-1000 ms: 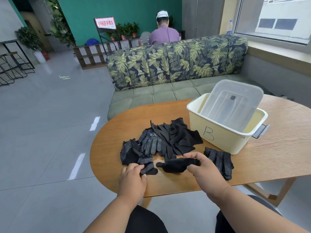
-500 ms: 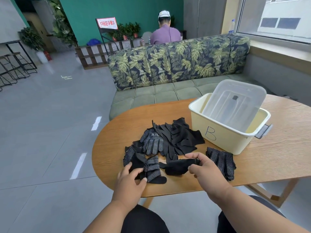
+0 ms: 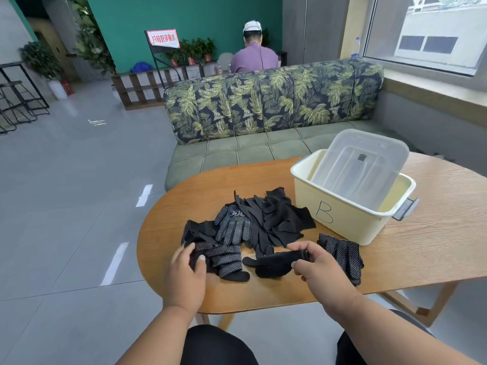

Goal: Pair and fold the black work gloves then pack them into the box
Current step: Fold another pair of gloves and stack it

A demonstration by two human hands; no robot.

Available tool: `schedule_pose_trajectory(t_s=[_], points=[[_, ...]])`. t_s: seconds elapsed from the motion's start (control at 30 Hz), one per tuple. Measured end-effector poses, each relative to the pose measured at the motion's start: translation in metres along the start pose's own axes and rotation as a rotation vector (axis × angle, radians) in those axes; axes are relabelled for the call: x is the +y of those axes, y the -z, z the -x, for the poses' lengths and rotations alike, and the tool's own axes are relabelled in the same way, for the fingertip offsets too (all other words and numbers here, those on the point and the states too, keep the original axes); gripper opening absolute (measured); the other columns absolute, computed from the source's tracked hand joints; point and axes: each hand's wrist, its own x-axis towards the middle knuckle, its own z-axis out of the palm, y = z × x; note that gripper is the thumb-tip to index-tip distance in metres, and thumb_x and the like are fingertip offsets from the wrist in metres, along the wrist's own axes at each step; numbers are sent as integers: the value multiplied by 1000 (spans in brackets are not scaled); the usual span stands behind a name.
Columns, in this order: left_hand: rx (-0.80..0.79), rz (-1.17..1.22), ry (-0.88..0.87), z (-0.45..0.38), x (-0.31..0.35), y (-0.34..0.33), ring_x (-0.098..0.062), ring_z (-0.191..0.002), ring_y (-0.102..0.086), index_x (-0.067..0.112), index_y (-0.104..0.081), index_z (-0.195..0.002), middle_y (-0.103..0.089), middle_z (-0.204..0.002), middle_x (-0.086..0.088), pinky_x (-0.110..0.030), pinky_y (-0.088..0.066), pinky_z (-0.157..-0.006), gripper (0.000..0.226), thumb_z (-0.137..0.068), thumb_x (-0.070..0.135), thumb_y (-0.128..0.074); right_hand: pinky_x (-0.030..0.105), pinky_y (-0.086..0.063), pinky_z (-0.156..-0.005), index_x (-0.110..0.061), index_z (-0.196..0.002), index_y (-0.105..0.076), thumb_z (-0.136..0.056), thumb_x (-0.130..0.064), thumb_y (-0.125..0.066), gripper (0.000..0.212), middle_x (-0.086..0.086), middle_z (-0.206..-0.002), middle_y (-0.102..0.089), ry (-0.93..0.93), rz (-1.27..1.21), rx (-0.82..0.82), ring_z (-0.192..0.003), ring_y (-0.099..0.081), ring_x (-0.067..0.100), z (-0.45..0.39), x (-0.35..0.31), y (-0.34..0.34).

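The yellow box's interior is hidden by its tilted clear lid. A plain black glove is pinched by the right hand; a dotted glove is gripped by the left hand.

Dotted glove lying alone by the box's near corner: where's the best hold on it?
Pinch the dotted glove at its wide cuff end nearest the box, coming from above. It lies flat and apart from the pile, fingers toward the table edge.

In front of you the oval wooden worktop carries a loose pile of black gloves near its middle. A dotted pair lies apart toward the near edge on your right. Beside the pile, the cream box marked B rests on the wood.
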Motion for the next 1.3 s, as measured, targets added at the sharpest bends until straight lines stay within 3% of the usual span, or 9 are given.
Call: schedule_pose_trajectory(t_s=[0.2, 0.4, 0.5, 0.7, 0.83, 0.93, 1.07, 1.23, 1.3], points=[[169, 368, 197, 9, 18, 36, -10, -99, -67, 31, -69, -101, -72, -103, 12, -30, -50, -86, 15, -97, 17, -65, 32, -54, -74, -33, -114, -70, -98, -6, -62, 33, 13, -100, -69, 16, -99, 0, -74, -61, 18, -2, -4, -5], [-38, 1073, 273, -3, 29, 57, -17, -109, -73, 14, -60, -133, -75, -120, -4, -35, -53, -97, 35, -100, 2, -59, 24, -55, -74, -24, -109, -73, -97, -7, -68, 21, 3, -92, -75, 87, -76, -98, -77, -69, 17, 4, -18, -6], [-179, 1202, 297, -8, 32, 66, -23, -123, -67, 7, -61, -137, -71, -131, -10, -41, -54, -105, 34, -103, 9, -54, 17, -54, -81, -23, -110, -72, -91, -6, -77, 26, -5, -93, -79, 159, 14, -175, -88, -73, 15, 8, -26, -6], [-289, 1253, 289, -2, 36, 67, -26, -130, -62, 9, -60, -140, -67, -138, -10, -39, -51, -105, 37, -105, 16, -50, 17, -55, -71, -33, -114, -68, -89, -3, -75, 40, -6, -81, -76, 268, 307, -197, -70, -65, 4, 14, -37, -1], [-315, 1244, 246, 2, 43, 70, -27, -136, -58, 10, -57, -144, -63, -143, -10, -47, -45, -114, 40, -105, 18, -50, 18, -48, -56, -33, -98, -73, -94, -20, -74, 14, -16, -72, -70, 341, 372, -63, -59, -58, 3, 14, -40, 0], [-323, 1198, 220, 4, 49, 73, -27, -136, -57, 9, -59, -142, -63, -143, -10, -53, -36, -120, 40, -104, 18, -52, 18, -50, -61, -33, -89, -74, -95, -25, -74, 10, -14, -80, -71, 365, 339, -41, -66, -61, 2, 15, -44, 2], [-363, 1080, 148, 14, 65, 75, -24, -123, -67, 7, -68, -129, -72, -129, -10, -46, -45, -112, 31, -104, 15, -52, 10, -43, -77, -36, -80, -72, -92, -26, -78, 16, -20, -93, -60, 514, 407, -59, -91, -60, 2, 25, -58, 1], [-450, 931, 74, 27, 87, 70, -28, -121, -68, 14, -73, -122, -74, -124, -12, -43, -49, -103, 29, -99, 26, -61, 36, -57, -67, -26, -88, -74, -95, -23, -76, 8, 4, -83, -71, 462, 275, -261, -68, -62, 18, 39, -79, -4], [-517, 886, 68, 35, 95, 65, -31, -116, -69, 15, -75, -119, -75, -120, -14, -42, -52, -96, 25, -101, 24, -60, 34, -58, -70, -25, -89, -75, -94, -24, -78, 6, 1, -85, -73, 478, 274, -270, -75, -67, 20, 44, -82, -7]])
